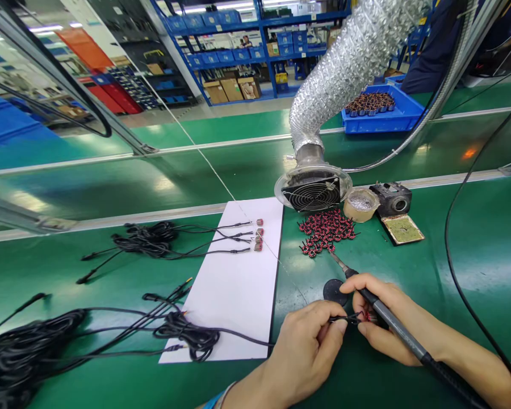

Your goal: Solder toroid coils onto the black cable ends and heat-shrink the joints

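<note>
My left hand [304, 352] pinches the end of a black cable [247, 336] between thumb and fingers. A soldering iron [392, 319] lies across my right hand [413, 326], its metal tip pointing away, toward the pile of small red-and-black wound coils [326, 230]. Fingers of the same right hand also hold a small red part [367, 314] against the cable end; it is mostly covered. Just beyond the fingertips is a round black disc [334, 291]. A thin pale wire [215, 170] slants down from above toward my left hand.
A white board [234, 295] carries several cable ends with small coils [259, 232]. Black cable bundles [34, 346] lie left. A fume extractor [313, 190], a tub [361, 204] and an iron stand with sponge [402, 230] stand behind. A blue tray [383, 122] sits further back.
</note>
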A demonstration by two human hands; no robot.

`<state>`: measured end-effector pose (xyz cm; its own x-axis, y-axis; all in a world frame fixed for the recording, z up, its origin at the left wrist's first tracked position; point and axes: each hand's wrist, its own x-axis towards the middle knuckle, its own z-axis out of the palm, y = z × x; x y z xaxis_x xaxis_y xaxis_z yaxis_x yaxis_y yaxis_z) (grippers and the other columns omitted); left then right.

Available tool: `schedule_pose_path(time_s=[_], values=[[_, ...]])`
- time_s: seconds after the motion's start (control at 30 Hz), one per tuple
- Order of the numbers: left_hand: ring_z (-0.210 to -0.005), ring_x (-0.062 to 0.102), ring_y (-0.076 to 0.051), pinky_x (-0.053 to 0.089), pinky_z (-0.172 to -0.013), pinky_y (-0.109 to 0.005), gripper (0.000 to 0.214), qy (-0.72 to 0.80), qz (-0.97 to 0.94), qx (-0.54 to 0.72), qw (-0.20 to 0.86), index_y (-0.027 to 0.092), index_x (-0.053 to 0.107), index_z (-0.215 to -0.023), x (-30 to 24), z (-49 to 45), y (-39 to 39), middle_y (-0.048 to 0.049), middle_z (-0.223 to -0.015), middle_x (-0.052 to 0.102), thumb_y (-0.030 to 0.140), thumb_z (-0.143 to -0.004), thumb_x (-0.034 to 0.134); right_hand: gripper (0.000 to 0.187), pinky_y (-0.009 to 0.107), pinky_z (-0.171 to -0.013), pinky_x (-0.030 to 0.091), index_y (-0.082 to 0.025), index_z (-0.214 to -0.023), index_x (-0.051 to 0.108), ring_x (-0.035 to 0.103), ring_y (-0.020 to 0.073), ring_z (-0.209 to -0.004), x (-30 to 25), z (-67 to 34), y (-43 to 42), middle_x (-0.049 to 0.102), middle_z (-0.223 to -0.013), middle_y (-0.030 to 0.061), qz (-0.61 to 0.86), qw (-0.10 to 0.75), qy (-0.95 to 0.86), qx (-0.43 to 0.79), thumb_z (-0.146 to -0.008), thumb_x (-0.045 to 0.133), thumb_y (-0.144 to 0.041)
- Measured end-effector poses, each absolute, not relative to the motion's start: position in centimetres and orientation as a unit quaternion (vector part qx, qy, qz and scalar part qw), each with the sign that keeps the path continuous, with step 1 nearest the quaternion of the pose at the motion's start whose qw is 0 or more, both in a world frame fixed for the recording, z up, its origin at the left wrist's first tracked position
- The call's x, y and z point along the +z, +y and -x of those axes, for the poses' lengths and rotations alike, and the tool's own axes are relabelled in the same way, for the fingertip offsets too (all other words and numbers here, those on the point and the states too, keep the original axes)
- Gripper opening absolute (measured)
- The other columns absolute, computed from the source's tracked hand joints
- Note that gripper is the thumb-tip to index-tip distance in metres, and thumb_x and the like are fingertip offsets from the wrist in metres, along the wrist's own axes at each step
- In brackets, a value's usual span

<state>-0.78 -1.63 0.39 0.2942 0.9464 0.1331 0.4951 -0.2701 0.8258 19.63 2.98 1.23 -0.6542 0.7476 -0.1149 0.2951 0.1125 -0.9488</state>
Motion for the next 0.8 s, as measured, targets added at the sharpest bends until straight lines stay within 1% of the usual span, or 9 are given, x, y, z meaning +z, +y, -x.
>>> schedule_pose_path(time_s=[0.07, 0.17, 0.3, 0.4, 0.53, 0.6, 0.7, 0.8], values=[[-0.055, 0.053, -0.011, 0.039, -0.053, -0.021, 0.017, 0.496, -0.722, 0.330, 0.353, 0.019, 0.067, -0.094, 0.46, 0.82, -1.59, -0.0003, -0.072, 0.065, 0.022, -0.093, 0.050, 0.052, 0.018, -0.058, 0.041, -0.026, -0.122, 0.044, 0.052, 0.0077, -0.063, 1.16, -19.54, 2.97, 0.053, -0.082, -0.0049, 0.355, 0.207, -0.722, 0.557, -0.077, 0.054, -0.004], [-0.056, 0.053, -0.011, 0.039, -0.053, -0.021, 0.018, 0.499, -0.713, 0.330, 0.366, 0.019, 0.067, -0.092, 0.55, 0.84, -1.52, -0.0003, -0.070, 0.065, 0.023, -0.094, 0.049, 0.044, 0.018, -0.056, 0.040, -0.025, -0.122, 0.044, 0.051, 0.0070, -0.060, 1.13, -19.42, 3.00, 0.053, -0.083, -0.0047, 0.348, 0.210, -0.723, 0.558, -0.082, 0.054, -0.008], [-0.055, 0.053, -0.011, 0.039, -0.052, -0.021, 0.020, 0.502, -0.706, 0.330, 0.376, 0.019, 0.067, -0.092, 0.52, 0.77, -1.51, 0.0007, -0.066, 0.062, 0.025, -0.094, 0.048, 0.038, 0.020, -0.062, 0.044, -0.025, -0.121, 0.045, 0.054, 0.0082, -0.065, 1.02, -19.44, 2.95, 0.055, -0.086, -0.0031, 0.361, 0.229, -0.725, 0.541, -0.086, 0.053, -0.012], [-0.055, 0.055, -0.011, 0.040, -0.053, -0.021, 0.017, 0.497, -0.712, 0.334, 0.367, 0.019, 0.068, -0.092, 0.39, 0.69, -1.54, 0.0008, -0.068, 0.065, 0.022, -0.093, 0.051, 0.038, 0.020, -0.063, 0.045, -0.026, -0.121, 0.045, 0.055, 0.0087, -0.067, 0.84, -19.45, 2.87, 0.056, -0.088, -0.0025, 0.357, 0.242, -0.737, 0.520, -0.087, 0.054, -0.013], [-0.061, 0.063, -0.012, 0.046, -0.060, -0.021, 0.016, 0.483, -0.732, 0.344, 0.334, 0.019, 0.068, -0.096, 0.25, 0.60, -1.59, -0.0005, -0.079, 0.072, 0.017, -0.090, 0.053, 0.038, 0.020, -0.063, 0.044, -0.027, -0.121, 0.045, 0.055, 0.0087, -0.065, 0.74, -19.39, 2.73, 0.056, -0.084, -0.0037, 0.348, 0.252, -0.766, 0.478, -0.087, 0.054, -0.012], [-0.062, 0.064, -0.012, 0.048, -0.061, -0.021, 0.017, 0.482, -0.743, 0.343, 0.314, 0.019, 0.068, -0.097, 0.24, 0.59, -1.62, -0.0007, -0.078, 0.073, 0.017, -0.090, 0.054, 0.038, 0.020, -0.063, 0.044, -0.028, -0.122, 0.045, 0.056, 0.0089, -0.066, 0.76, -19.42, 2.69, 0.057, -0.084, -0.0038, 0.348, 0.255, -0.776, 0.461, -0.088, 0.054, -0.012], [-0.059, 0.064, -0.013, 0.048, -0.058, -0.022, 0.016, 0.485, -0.752, 0.338, 0.293, 0.020, 0.068, -0.096, 0.22, 0.63, -1.68, -0.0004, -0.076, 0.072, 0.017, -0.090, 0.054, 0.041, 0.021, -0.068, 0.047, -0.028, -0.125, 0.043, 0.059, 0.0101, -0.072, 0.77, -19.57, 2.72, 0.059, -0.089, -0.0021, 0.357, 0.266, -0.773, 0.452, -0.088, 0.055, -0.013], [-0.065, 0.068, -0.014, 0.050, -0.061, -0.022, 0.015, 0.480, -0.761, 0.341, 0.273, 0.020, 0.067, -0.099, 0.02, 0.69, -1.77, -0.0007, -0.079, 0.074, 0.016, -0.090, 0.054, 0.041, 0.022, -0.067, 0.048, -0.026, -0.125, 0.044, 0.060, 0.0112, -0.073, 0.70, -19.64, 2.77, 0.060, -0.088, -0.0010, 0.366, 0.262, -0.762, 0.466, -0.088, 0.057, -0.014]])
